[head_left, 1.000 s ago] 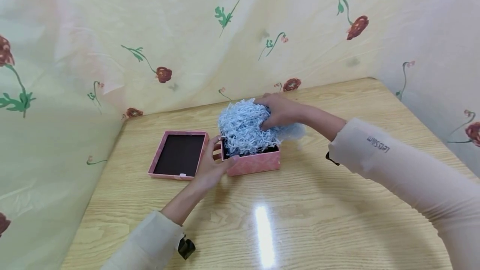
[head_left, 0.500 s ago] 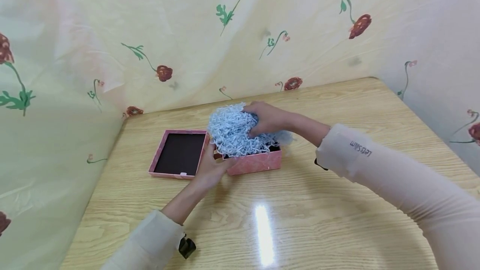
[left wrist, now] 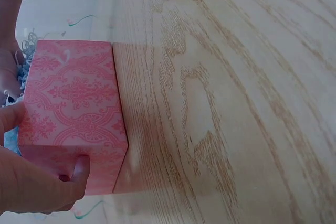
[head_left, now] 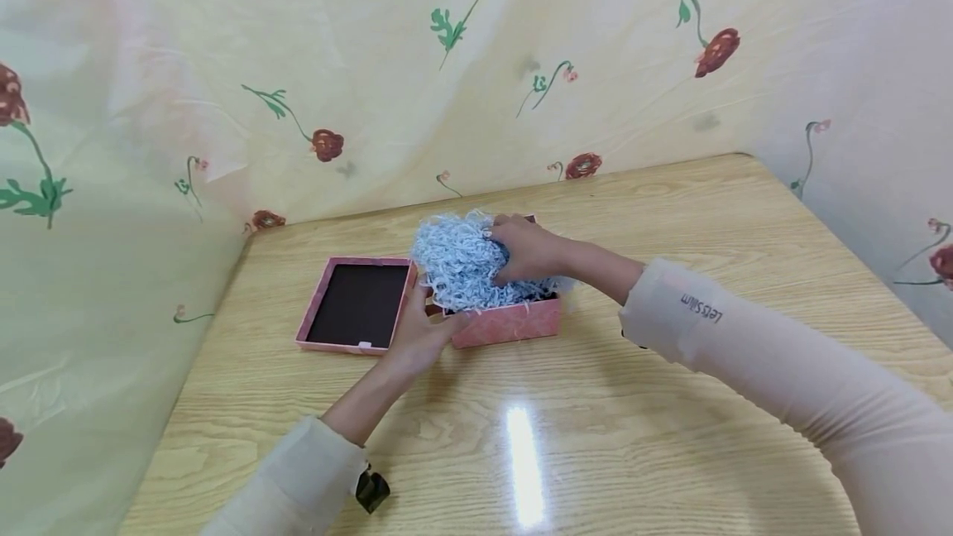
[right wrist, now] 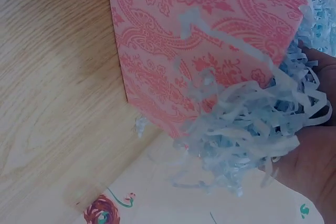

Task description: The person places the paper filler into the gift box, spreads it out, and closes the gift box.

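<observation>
Shreds of pale blue crinkled paper (head_left: 457,263) are gripped by the right hand (head_left: 530,251), and they are heaped above the rim of an open, pink patterned, cardboard-looking box (head_left: 510,324). This box is held at its left end by the left hand (head_left: 419,337), with the thumb placed at the front wall. Just to the left, a shallow pink square lid with black inside (head_left: 356,304) is laid on the light wooden table (head_left: 633,428).

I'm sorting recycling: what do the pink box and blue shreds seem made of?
Pink box: probably stiff cardboard under matte-looking patterned paper, judging by its crisp edges. Blue shreds: paper or thin plastic; the crinkled strips look slightly shiny and translucent.
</observation>
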`<state>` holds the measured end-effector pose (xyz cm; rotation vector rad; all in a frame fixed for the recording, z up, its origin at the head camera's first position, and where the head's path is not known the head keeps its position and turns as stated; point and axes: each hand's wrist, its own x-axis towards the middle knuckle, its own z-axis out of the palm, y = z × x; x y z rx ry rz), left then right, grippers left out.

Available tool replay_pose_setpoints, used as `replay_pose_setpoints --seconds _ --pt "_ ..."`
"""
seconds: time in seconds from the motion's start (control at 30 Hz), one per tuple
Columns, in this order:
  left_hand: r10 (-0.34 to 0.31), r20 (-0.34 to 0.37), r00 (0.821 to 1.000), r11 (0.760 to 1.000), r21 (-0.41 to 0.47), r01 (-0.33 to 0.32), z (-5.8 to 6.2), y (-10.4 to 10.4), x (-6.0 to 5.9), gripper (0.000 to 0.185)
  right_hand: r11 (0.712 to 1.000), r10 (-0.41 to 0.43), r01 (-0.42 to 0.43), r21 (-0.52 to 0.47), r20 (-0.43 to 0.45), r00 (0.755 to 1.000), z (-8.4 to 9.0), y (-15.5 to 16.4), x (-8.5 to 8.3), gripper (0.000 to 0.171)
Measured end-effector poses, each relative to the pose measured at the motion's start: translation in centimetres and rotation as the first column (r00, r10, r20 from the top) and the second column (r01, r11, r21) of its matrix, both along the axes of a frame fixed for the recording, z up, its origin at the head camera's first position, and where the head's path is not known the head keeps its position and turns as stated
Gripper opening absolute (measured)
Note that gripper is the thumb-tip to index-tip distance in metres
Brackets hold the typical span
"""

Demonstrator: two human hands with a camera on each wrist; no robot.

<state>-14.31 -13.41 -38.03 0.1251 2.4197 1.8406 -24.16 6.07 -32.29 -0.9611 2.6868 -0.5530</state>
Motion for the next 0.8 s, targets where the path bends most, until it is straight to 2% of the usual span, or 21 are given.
replay_pose_setpoints --seconds 0.2,0.4,0.5,0.63,0.7,0.8 --pt "0.027 0.021 0.999 0.998 -0.054 -0.026 0.2 0.0 0.1 0.073 0.999 -0.029 0.028 -0.025 -0.031 0.999 0.3 0.2 0.5 0.088" --pt "0.036 0.058 0.998 0.997 -0.075 -0.032 0.5 0.1 0.2 0.072 0.999 0.000 -0.004 -0.046 -0.079 0.997 0.7 0.9 0.9 0.102" --pt "0.031 0.066 0.997 0.997 -0.069 -0.026 0.4 0.1 0.2 0.073 0.996 0.043 -0.052 -0.072 -0.128 0.991 0.7 1.1 0.8 0.099" --pt "0.030 0.069 0.997 0.998 -0.060 -0.025 0.3 0.0 0.1 0.074 0.988 0.132 -0.147 -0.053 -0.217 0.967 0.3 1.0 1.0 0.088" --pt "0.029 0.065 0.997 0.998 -0.062 -0.025 0.3 0.0 0.1 0.073 0.982 0.179 -0.189 -0.023 -0.221 0.959 0.1 0.8 1.3 0.084" --pt "0.026 0.061 0.998 0.997 -0.067 -0.022 0.3 0.0 0.0 0.071 0.974 0.226 -0.228 0.010 -0.175 0.958 -0.2 0.5 1.8 0.079"
